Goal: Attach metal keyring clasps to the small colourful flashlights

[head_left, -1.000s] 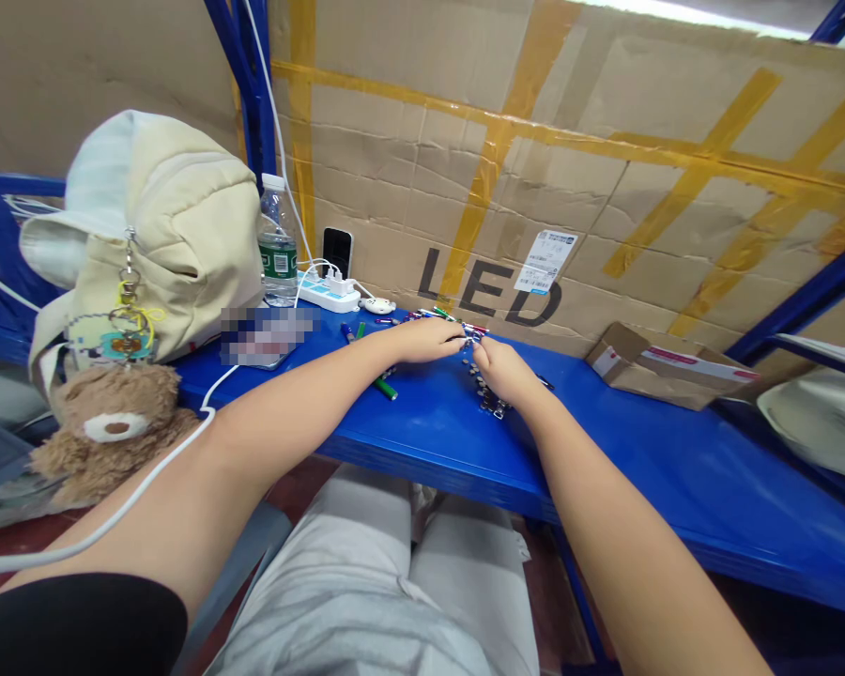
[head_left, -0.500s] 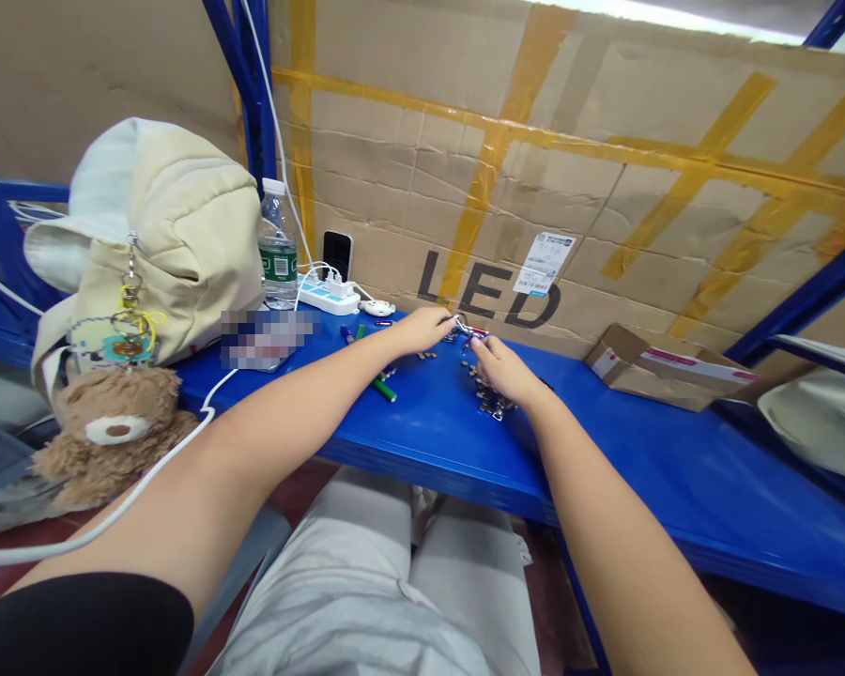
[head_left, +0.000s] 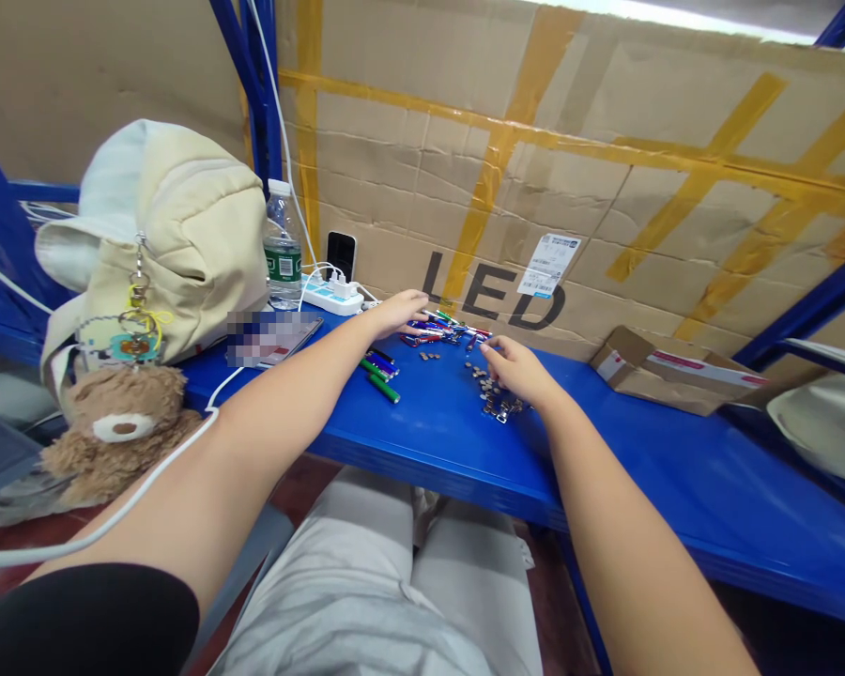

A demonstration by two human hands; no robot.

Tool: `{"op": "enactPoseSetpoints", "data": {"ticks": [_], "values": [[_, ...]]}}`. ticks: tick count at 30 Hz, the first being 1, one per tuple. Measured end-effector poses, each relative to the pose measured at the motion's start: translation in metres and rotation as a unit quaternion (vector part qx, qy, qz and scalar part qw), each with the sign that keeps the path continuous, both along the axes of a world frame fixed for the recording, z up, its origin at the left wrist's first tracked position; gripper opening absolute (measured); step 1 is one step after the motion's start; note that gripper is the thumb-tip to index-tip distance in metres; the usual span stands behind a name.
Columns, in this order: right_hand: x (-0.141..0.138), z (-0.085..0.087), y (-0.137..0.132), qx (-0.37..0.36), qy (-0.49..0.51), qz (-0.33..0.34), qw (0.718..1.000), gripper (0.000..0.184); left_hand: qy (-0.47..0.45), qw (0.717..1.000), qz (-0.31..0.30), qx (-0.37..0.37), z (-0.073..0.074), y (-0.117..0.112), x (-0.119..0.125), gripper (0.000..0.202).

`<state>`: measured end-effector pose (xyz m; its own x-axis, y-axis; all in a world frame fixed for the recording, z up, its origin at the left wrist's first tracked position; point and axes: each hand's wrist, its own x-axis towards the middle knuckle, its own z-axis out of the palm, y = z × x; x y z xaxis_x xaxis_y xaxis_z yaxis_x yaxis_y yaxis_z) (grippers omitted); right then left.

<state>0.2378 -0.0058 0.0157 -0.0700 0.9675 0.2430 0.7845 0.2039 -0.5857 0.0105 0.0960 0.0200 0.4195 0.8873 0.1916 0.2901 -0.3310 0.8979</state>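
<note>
My left hand (head_left: 398, 314) reaches over a loose pile of slim red, blue, green and white pieces (head_left: 445, 329), its fingers stretched out and apart. Whether it touches the pile is hard to see. The fingers of my right hand (head_left: 517, 370) are bent, thumb and forefinger close together at the pile's right end; anything between them is too small to make out. Beneath and left of that hand lie small metal pieces (head_left: 497, 406), some shaped like clips. Green, blue and dark pen-like tubes (head_left: 384, 387) rest near my left forearm.
A blue table (head_left: 422, 432) backs onto a taped cardboard panel (head_left: 394, 178). On the left are a cream backpack (head_left: 204, 225) with a teddy bear (head_left: 123, 413), a water bottle (head_left: 282, 249), a phone (head_left: 288, 338) and a power strip (head_left: 330, 297). An open cardboard box (head_left: 676, 371) stands right.
My hands, together over the pile half a second ago around a small whitish or metallic piece, have parted. My left hand moved left and opened; my right drew slightly right. The pile shows more.
</note>
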Motion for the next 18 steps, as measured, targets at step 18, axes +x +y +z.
{"op": "enactPoseSetpoints", "data": {"ticks": [18], "values": [[-0.002, -0.003, 0.001, 0.063, -0.033, 0.045, 0.996, 0.024, 0.464, 0.881, -0.090, -0.034, 0.036, -0.012, -0.048, 0.036]]}}
